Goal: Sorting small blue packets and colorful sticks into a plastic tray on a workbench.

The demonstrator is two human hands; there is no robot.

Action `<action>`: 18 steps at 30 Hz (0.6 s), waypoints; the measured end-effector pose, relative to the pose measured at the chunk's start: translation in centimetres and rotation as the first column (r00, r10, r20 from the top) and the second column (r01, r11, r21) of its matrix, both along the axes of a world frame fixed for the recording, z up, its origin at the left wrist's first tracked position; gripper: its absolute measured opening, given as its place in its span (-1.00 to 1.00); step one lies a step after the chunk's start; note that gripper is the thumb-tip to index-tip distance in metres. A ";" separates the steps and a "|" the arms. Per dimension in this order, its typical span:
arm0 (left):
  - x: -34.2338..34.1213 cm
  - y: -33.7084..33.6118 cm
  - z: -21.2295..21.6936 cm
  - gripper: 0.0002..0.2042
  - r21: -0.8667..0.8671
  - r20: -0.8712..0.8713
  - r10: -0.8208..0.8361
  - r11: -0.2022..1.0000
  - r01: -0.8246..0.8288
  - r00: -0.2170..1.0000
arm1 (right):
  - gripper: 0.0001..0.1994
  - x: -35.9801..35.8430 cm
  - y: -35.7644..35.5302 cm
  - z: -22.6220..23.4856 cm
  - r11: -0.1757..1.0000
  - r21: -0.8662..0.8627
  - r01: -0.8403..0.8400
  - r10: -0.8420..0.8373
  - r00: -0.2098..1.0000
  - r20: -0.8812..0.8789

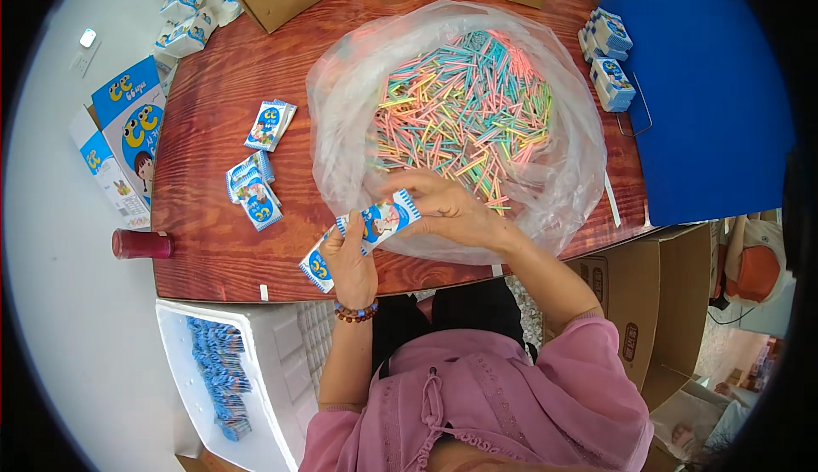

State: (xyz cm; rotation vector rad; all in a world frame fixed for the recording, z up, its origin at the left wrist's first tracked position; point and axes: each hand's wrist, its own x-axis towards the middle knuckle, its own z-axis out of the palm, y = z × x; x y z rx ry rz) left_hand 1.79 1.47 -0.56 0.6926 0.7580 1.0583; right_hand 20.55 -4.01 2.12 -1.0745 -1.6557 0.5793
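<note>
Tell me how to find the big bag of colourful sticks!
Find the red-brown table. In its middle, by the person's hands, sits an open bag. Unlike the small blue-and-white packets, it's see-through and full of thin pink, yellow and blue-green sticks.

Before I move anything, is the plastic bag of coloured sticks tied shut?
No, the translucent plastic bag is spread wide open, exposing the coloured sticks inside.

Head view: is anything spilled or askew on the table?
No spill stands out: the colored sticks sit inside the plastic bag. The loose packets left of it lie askew, at uneven angles.
</note>
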 end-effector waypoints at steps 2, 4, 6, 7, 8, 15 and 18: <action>-0.8 0.0 -0.1 -0.87 -0.011 0.010 0.009 1.000 -0.009 1.000 | -0.81 1.6 0.1 0.4 0.946 -0.250 -0.207 0.189 0.978 -0.094; -1.6 0.2 0.5 -0.87 -0.064 -0.026 0.028 0.998 -0.029 0.999 | -0.85 3.8 0.4 1.7 0.827 -0.536 -0.168 0.001 0.954 -0.298; -2.7 0.4 0.3 -0.84 -0.058 -0.015 -0.012 0.998 0.011 1.000 | -0.83 7.8 2.2 0.4 0.886 -0.431 0.174 -0.228 0.971 -0.076; -3.1 0.4 0.1 -0.81 -0.047 -0.017 -0.030 0.998 0.029 0.999 | -0.82 9.8 2.9 0.3 0.844 -0.414 0.340 -0.371 0.928 0.006; -3.3 0.4 0.1 -0.81 -0.044 -0.022 -0.028 0.999 0.027 0.999 | -0.82 12.2 3.7 0.2 0.803 -0.325 0.499 -0.439 0.865 0.244; -2.9 -0.1 0.0 -0.86 -0.091 0.008 -0.024 0.996 0.025 1.000 | -0.76 16.8 9.7 -0.9 0.789 0.198 0.581 -0.482 0.386 0.787; -3.0 0.1 0.2 -0.85 -0.069 0.002 -0.034 0.997 0.034 0.999 | -0.75 18.2 11.7 -1.6 0.809 0.195 0.555 -0.411 0.296 0.862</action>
